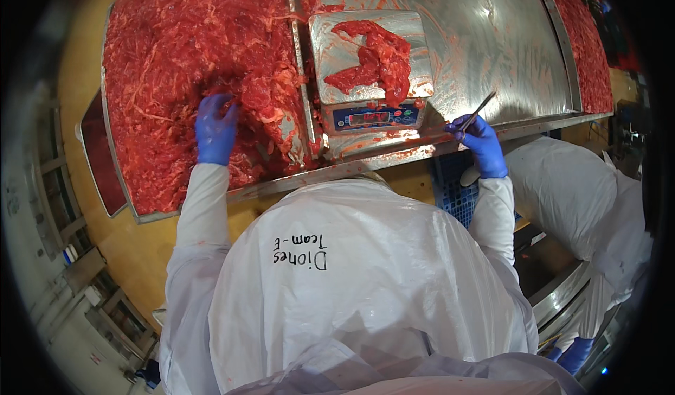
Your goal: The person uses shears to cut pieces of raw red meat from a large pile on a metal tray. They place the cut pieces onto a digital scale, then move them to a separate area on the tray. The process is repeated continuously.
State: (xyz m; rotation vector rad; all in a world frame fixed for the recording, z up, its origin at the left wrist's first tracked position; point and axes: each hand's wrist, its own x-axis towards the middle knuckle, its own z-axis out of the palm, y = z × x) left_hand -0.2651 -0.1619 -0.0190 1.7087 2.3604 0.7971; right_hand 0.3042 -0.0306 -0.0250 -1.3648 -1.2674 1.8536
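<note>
My left hand [216, 130], in a blue glove, reaches over a large heap of raw red meat [190, 36] at the left. Its fingers are slightly bent with the thumb apart, and nothing shows between them. In my blue-gloved right hand [482, 149] is a slim metal tool that looks like scissors [481, 106], pointing up and to the right. The fingers close round its lower end, beyond the table's front rim. Between the hands stands a scale [422, 43] with a steel pan and a blue display panel [375, 118]. A piece of meat [380, 57] lies on the pan.
A steel divider [301, 64] separates the heap from the wet, smeared steel tabletop [492, 29]. More meat [573, 29] lies at the far right. A blue crate [453, 191] stands below the front rim. Close on my right is a person in white [569, 191].
</note>
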